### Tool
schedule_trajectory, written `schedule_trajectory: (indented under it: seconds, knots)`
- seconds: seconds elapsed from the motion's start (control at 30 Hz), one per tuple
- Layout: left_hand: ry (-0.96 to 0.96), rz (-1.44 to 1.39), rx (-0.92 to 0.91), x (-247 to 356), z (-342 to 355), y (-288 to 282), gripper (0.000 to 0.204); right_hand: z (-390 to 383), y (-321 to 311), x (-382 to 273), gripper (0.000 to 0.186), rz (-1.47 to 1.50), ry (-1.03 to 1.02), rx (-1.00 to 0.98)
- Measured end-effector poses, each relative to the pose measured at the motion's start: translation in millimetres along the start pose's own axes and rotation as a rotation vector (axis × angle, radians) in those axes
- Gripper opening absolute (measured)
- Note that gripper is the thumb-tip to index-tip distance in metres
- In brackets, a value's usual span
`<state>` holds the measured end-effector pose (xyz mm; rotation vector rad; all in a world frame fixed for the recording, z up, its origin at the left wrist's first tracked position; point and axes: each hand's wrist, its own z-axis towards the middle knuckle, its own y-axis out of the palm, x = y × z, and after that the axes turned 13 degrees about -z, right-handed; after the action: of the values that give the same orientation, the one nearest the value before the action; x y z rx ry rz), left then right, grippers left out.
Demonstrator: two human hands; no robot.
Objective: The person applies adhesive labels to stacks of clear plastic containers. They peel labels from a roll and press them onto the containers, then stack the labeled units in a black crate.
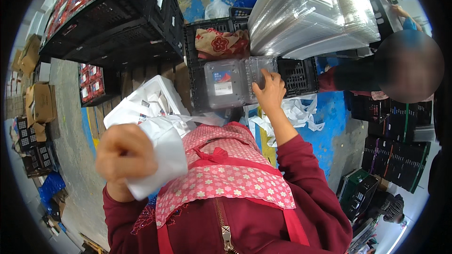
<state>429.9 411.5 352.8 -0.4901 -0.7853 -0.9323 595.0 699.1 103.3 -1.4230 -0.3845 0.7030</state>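
My left hand [126,155], blurred by motion, is closed in a fist around a white sheet [165,160], thin like paper or film, which hangs beside my apron. In front of me a clear plastic clamshell box [225,95] with a printed label lies opened out on a black crate [197,95]. My right hand [270,89] has its thumb and fingers bent over the right half of that box, gripping its edge. A white foam box [167,91] holding crumpled white sheets stands left of the clamshell.
Tall stacks of clear clamshells [306,19] stand at the back right. Black crates [127,33] with red packs rise at the left. A red-patterned cloth [221,43] lies behind the box. White scraps [301,115] litter the blue floor. Another person's dark sleeve [353,75] reaches in from the right.
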Motion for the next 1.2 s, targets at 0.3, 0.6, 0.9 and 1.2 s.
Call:
schedule_trajectory:
  seconds: [0.3, 0.6, 0.9, 1.2]
  knots:
    - [-0.379, -0.104, 0.123, -28, 10, 22, 0.026, 24, -281, 4, 0.053, 0.305, -0.524, 0.427]
    - [-0.404, -0.496, 0.054, -50, 54, 56, 0.025, 239, -290, 139, 0.067, -0.043, -0.022, 0.243]
    - [-0.624, -0.403, 0.254, -86, 10, 54, 0.032, 44, -209, -63, 0.042, 0.657, -0.770, -0.087]
    - [-0.810, -0.140, 0.292, -113, -64, 18, 0.016, 12, -176, -84, 0.018, 1.245, -0.410, 0.084]
